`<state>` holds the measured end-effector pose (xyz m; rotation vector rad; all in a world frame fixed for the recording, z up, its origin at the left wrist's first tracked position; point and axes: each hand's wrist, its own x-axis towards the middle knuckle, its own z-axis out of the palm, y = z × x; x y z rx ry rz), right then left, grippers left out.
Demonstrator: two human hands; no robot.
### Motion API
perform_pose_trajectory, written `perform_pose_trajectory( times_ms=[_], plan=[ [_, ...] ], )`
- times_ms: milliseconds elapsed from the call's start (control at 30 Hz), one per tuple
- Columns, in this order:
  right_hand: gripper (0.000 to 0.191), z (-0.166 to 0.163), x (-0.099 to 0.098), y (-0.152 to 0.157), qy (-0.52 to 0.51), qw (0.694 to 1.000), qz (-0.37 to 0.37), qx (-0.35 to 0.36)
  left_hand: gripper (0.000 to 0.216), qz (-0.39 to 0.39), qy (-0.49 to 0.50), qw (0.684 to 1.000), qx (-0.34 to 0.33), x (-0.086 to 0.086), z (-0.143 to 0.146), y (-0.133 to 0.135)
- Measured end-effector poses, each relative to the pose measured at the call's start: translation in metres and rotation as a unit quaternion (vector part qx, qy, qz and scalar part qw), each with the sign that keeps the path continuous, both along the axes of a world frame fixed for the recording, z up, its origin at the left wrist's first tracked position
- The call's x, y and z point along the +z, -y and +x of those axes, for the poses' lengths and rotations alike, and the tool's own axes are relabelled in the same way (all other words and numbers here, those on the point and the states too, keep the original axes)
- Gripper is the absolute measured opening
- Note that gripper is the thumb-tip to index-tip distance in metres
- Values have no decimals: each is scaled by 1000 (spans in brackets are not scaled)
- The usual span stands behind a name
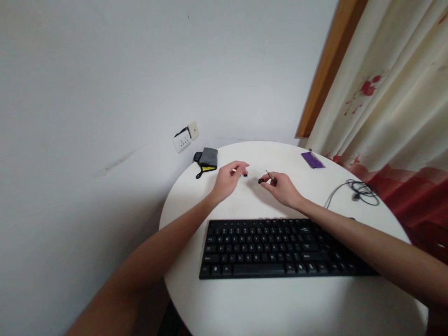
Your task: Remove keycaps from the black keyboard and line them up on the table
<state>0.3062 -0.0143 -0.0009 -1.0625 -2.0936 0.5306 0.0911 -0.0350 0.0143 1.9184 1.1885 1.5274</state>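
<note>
Beyond the keyboard, my left hand (227, 181) hovers over the white table with fingers curled. A small black piece (245, 175), keycap-like, shows at its fingertips. My right hand (283, 189) faces it a short gap away. Between thumb and finger it pinches another small black keycap (261, 180). A thin, dark, wire-like tool (269, 174) also sticks out of the right hand, mostly hidden by the fingers. Nearer to me lies the black keyboard (259, 249), with my right forearm passing over its right end. One spot in its lower rows looks darker, without a visible letter.
A folded grey and yellow cloth (209, 158) lies at the table's left back edge, near a wall socket (182, 141). At the right back is a purple packet (312, 159). A coiled black cable (364, 191) rests on the right of the round white table (266, 303).
</note>
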Motion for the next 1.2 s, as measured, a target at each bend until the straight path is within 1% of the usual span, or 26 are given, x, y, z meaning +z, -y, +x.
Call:
perform_pose_trajectory(
  times_ms=[100, 200, 333, 500, 933, 1200],
  plan=[
    [15, -5, -6, -29, 80, 997, 17, -17, 39, 41, 49, 996, 68, 3, -24, -13],
    [16, -15, -15, -56, 149, 988, -6, -29, 41, 39, 76, 991, 103, 1, -42, -25],
    [17, -32, -25, -76, 161, 986, -25, -36, 41, 19, 83, 989, 121, -3, -50, -29],
    [18, -45, -28, -80, 162, 985, -37, -38, 43, 16, 83, 988, 127, -2, -51, -29],
    [18, -51, -29, -86, 159, 985, -53, -47, 43, 31, 80, 989, 120, -2, -52, -29],
    [18, -53, -31, -86, 156, 985, -52, -41, 43, 21, 81, 990, 116, -4, -52, -30]
  ],
)
